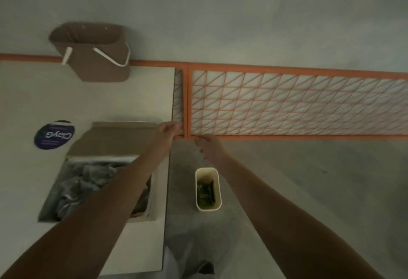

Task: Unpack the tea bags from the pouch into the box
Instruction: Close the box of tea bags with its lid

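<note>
A small white box (207,207) stands on the grey floor and holds several dark green tea bags (205,192). To its left, an open cardboard carton (114,139) on a white table holds crumpled silver pouches (88,181). Both my arms reach forward, well past the box. My left hand (169,128) is over the carton's far right corner, by the orange frame, with nothing visible in it. My right hand (208,148) hovers above the white box with fingers stretched out, holding nothing. The frame is dim and blurred.
An orange wire-grid rack (287,102) runs across the right behind my hands. A brown bin with a white handle (95,58) stands at the back left. A round purple label (54,135) lies on the white table (26,102) left of the carton.
</note>
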`<move>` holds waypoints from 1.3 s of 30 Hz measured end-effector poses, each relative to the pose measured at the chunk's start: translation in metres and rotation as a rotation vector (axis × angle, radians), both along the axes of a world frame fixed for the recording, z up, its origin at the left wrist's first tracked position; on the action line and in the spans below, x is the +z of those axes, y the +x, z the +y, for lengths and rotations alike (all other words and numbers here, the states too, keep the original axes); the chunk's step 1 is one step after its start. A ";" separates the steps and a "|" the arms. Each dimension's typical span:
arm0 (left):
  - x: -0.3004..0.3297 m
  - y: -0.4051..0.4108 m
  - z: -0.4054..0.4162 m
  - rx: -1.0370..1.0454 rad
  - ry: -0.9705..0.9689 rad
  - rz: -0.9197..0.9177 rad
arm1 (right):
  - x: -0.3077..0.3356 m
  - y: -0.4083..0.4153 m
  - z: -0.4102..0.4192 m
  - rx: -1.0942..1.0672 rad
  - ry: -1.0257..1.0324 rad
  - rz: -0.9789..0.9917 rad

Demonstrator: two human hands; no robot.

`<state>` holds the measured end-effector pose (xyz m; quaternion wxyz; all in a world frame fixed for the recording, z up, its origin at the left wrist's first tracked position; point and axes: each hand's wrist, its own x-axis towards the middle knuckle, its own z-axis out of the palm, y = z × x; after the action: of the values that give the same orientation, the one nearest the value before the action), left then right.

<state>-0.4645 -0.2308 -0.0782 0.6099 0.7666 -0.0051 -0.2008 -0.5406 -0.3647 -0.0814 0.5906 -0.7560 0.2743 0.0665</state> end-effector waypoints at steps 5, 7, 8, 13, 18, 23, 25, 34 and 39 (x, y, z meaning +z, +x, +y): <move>0.014 0.016 0.074 0.035 0.116 -0.122 | 0.013 0.022 0.052 -0.019 0.074 0.020; 0.013 0.026 0.106 0.067 0.171 -0.149 | 0.010 0.033 0.073 0.006 0.036 0.015; 0.011 0.032 0.122 0.079 0.206 -0.166 | 0.007 0.040 0.082 0.021 0.007 0.020; -0.002 0.061 0.197 0.042 0.509 -0.223 | -0.018 0.067 0.121 -0.062 -0.067 0.075; -0.026 0.087 0.247 0.012 0.664 -0.067 | -0.047 0.068 0.141 -0.175 -0.164 0.204; -0.031 0.090 0.255 -0.027 0.445 0.116 | -0.058 0.073 0.148 -0.284 -0.175 0.186; -0.031 0.094 0.256 -0.007 0.380 0.101 | -0.061 0.075 0.148 -0.305 -0.159 0.175; 0.000 0.096 0.255 0.158 0.009 0.063 | -0.024 0.068 0.155 -0.338 -0.058 -0.031; 0.025 0.079 0.254 0.242 -0.116 -0.092 | 0.020 0.059 0.160 -0.362 -0.150 -0.202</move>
<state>-0.3854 0.0233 -0.0537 0.6723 0.7333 0.0480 -0.0897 -0.4814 -0.2051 -0.0612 0.5594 -0.7391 0.3490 -0.1375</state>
